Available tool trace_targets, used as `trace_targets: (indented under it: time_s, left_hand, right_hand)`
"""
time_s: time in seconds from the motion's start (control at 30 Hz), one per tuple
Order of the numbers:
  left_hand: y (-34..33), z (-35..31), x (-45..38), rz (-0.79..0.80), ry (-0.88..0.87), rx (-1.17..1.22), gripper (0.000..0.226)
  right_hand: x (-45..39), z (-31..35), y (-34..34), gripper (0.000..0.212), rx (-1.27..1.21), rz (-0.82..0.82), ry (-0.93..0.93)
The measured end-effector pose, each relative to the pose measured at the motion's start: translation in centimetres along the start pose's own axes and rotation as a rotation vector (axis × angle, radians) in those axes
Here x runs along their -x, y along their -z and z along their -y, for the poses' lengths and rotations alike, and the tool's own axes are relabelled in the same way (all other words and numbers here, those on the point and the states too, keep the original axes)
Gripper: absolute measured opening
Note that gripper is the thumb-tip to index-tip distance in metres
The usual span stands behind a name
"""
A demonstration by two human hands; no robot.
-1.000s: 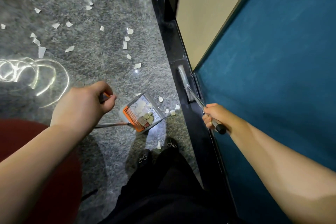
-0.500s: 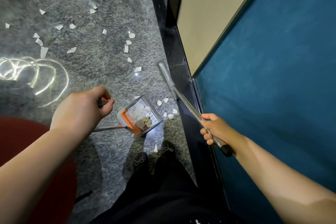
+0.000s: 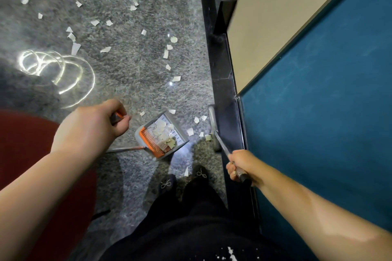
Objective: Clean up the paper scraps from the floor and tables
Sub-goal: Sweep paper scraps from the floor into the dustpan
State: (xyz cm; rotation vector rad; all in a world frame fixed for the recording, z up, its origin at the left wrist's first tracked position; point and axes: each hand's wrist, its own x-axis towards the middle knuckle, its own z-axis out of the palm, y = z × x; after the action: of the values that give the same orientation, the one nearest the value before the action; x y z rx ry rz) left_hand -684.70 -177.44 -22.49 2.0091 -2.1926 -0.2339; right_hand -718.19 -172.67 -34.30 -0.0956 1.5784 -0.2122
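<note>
Left hand (image 3: 93, 127) holds dustpan (image 3: 162, 137) handle; right hand (image 3: 241, 165) holds broom (image 3: 213, 127). Scraps (image 3: 196, 126) lie on floor (image 3: 127, 70) between pan and broom; more farther off. Hard sweep might flick scraps past pan. Tipped pan could spill.

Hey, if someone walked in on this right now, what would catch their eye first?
Probably the white paper scraps strewn across the grey carpet, and the dustpan with its orange comb, already holding scraps, just ahead of the person's shoes. The left hand grips its long handle, while the right hand grips a broom beside the teal panel.
</note>
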Motion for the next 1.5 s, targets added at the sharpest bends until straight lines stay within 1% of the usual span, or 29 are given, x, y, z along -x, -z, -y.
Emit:
trace_targets:
  time_s: [0.13,0.3,0.4,0.57,0.7,0.77,0.87,0.93,0.97,1.1,1.2,1.33,1.5]
  left_hand:
    - [0.2,1.1,1.1,0.012,0.094,0.010,0.017]
    - [0.3,2.5,2.4,-0.023,0.141,-0.010,0.016]
    - [0.2,3.3,3.2,-0.035,0.178,-0.006,0.017]
    - [0.5,4.7,4.6,-0.066,0.197,-0.018,0.019]
    - [0.9,5.7,5.8,-0.058,0.213,0.002,0.017]
    - [1.1,6.1,6.2,-0.040,0.193,0.022,0.016]
    - [1.7,7.2,6.9,-0.011,0.153,0.074,0.016]
    - [2.1,8.1,7.6,0.000,0.113,0.096,0.017]
    - [2.3,8.5,8.2,0.006,0.096,0.112,0.017]
    - [2.8,10.1,10.8,0.009,0.025,0.145,0.016]
    - [2.9,11.2,12.7,0.015,0.020,0.163,0.016]
    - [2.7,11.9,14.8,0.052,0.030,0.173,0.018]
    - [2.4,13.3,16.2,0.060,0.033,0.150,0.017]
  right_hand:
    - [-0.2,1.5,-3.5,0.019,-0.093,0.074,-0.026]
    - [-1.2,5.2,-6.6,0.018,-0.159,0.195,-0.027]
    - [-1.5,7.1,-8.2,0.016,-0.098,0.215,-0.013]
    - [-1.1,7.6,-10.4,0.040,0.079,0.206,0.100]
    - [0.6,6.4,-10.6,0.046,0.120,0.168,0.165]
    - [1.7,5.1,-11.0,0.045,0.091,0.144,0.162]
    - [3.5,2.1,-11.9,0.036,0.014,0.124,0.157]
    - [4.8,-0.5,-12.5,0.021,-0.081,0.116,0.169]
    - [5.4,-2.1,-12.7,0.017,-0.124,0.110,0.174]
    - [6.7,-9.0,-13.7,0.023,-0.254,0.070,0.185]
    - [7.2,-13.4,-14.6,0.022,-0.307,0.049,0.179]
    - [7.2,-18.3,-15.2,0.025,-0.404,0.006,0.103]
    - [7.0,-22.5,-16.5,0.020,-0.485,-0.038,0.007]
